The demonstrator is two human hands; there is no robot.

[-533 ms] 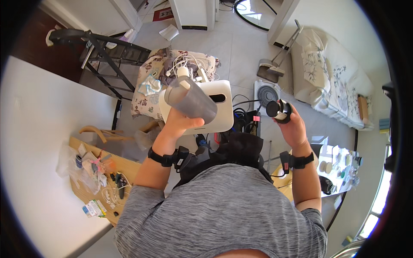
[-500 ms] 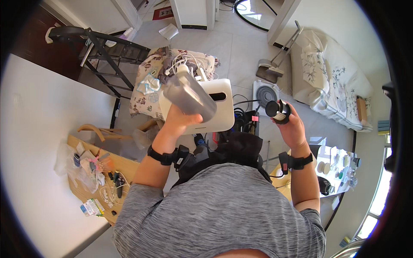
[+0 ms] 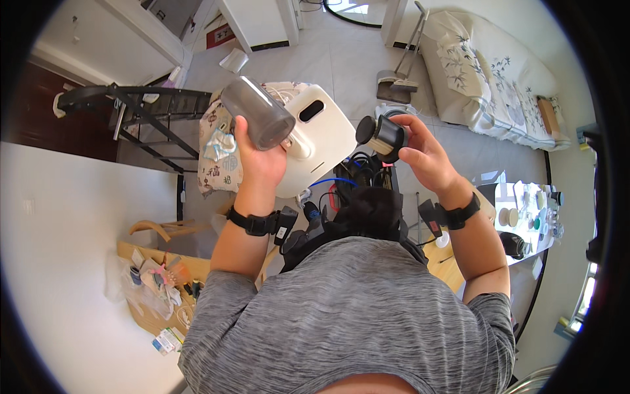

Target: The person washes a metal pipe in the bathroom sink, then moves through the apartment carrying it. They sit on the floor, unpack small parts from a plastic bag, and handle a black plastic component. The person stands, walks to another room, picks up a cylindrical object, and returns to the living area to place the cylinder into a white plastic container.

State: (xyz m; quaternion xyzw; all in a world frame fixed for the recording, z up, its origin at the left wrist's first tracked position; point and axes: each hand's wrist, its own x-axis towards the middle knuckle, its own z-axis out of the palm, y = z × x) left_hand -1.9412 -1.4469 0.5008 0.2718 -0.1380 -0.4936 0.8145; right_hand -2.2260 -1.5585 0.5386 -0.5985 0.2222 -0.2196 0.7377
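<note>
My left hand (image 3: 261, 161) is wrapped round a smoky grey see-through cylinder (image 3: 258, 111), apparently a cup or bottle, held tilted. Its fingers are mostly behind it; the thumb lies along the near side. In my right hand (image 3: 430, 156) is a short black cylinder with a shiny metallic band (image 3: 382, 138), like a lid or a filter; I cannot make out which. The fingers grip its right side, and it is turned toward the grey cylinder with a gap between them. Below and between my hands sits a white flat-topped box (image 3: 335, 141) with a dark oval slot.
A patterned cloth-covered seat (image 3: 213, 172) lies behind the white box, with a black step ladder (image 3: 164, 108) to its left. Cluttered wooden table (image 3: 141, 315) at lower left; jars on a table (image 3: 508, 217) at right. Broom and dustpan (image 3: 397, 85) stand near the covered sofa (image 3: 453, 79).
My right hand has brought the black cylinder leftward and up, nearer to the grey cylinder. The grey cylinder has shifted slightly up and left in view. The whole view has turned a little.
</note>
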